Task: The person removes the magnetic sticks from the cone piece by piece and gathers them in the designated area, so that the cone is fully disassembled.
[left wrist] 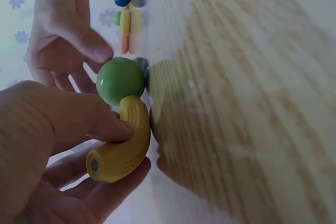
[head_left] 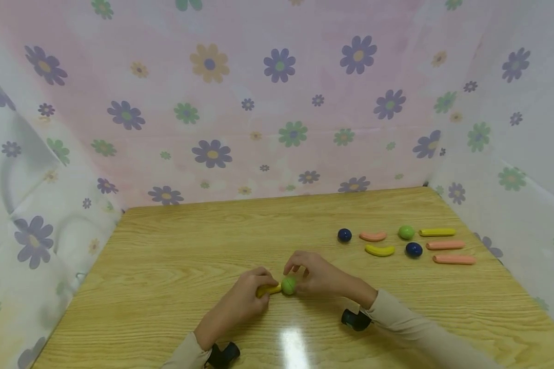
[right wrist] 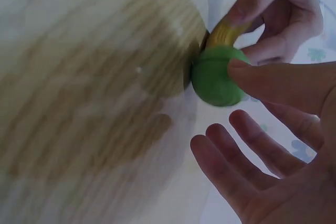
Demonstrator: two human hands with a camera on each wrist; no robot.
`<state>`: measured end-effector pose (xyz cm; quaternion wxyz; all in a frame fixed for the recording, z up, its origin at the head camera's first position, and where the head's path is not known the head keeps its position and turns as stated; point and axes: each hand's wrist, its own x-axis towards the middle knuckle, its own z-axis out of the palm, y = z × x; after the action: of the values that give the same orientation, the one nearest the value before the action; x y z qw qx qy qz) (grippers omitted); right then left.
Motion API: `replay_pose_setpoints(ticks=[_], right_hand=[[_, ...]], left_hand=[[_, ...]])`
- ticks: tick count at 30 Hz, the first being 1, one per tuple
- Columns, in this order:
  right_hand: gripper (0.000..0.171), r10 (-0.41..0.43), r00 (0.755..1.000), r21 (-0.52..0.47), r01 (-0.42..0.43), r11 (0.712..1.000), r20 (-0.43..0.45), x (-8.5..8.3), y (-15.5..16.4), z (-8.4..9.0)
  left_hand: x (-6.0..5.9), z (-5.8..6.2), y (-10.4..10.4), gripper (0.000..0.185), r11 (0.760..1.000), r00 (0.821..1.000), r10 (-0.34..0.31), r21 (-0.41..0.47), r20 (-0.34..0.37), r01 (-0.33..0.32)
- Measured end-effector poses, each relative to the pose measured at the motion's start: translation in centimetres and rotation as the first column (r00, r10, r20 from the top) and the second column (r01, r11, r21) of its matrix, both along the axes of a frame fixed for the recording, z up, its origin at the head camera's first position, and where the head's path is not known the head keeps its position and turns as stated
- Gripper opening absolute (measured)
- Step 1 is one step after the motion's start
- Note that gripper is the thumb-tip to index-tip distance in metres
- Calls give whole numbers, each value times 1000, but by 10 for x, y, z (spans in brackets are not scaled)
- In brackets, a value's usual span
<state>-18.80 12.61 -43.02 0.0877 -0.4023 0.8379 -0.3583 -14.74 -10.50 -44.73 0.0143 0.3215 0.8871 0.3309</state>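
My left hand (head_left: 264, 288) pinches a yellow curved piece (head_left: 269, 290) between thumb and fingers, low over the wooden table (head_left: 166, 266). A green ball (head_left: 288, 285) sits against the far end of that piece. My right hand (head_left: 297, 277) touches the ball from the right. In the left wrist view the yellow curved piece (left wrist: 113, 161) lies under my thumb and the green ball (left wrist: 121, 81) caps its tip. In the right wrist view my right thumb rests on the green ball (right wrist: 214, 77), while the other fingers (right wrist: 247, 150) spread loosely below it without touching.
At the back right lie more pieces: two dark blue balls (head_left: 344, 235), a green ball (head_left: 406, 232), a yellow curved piece (head_left: 379, 250), a yellow stick (head_left: 437, 232) and pink sticks (head_left: 454, 259). Flowered curtains (head_left: 258, 102) wall in the table on three sides.
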Motion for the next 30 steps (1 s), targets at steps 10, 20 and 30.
replay_pose_setpoints(ticks=[10,20,30], right_hand=[[26,21,993,-18,-19,1000,115,8,-7,-4],[25,-6,986,-24,10,1000,165,1,-6,-5],[25,-5,991,-73,15,997,134,1,-6,-9]], left_hand=[[-3,2,-1,18,998,1000,-24,50,9,23],[-12,2,-6,13,999,995,-46,-15,-90,45],[-10,3,-3,19,988,970,-33,-151,-239,-4]])
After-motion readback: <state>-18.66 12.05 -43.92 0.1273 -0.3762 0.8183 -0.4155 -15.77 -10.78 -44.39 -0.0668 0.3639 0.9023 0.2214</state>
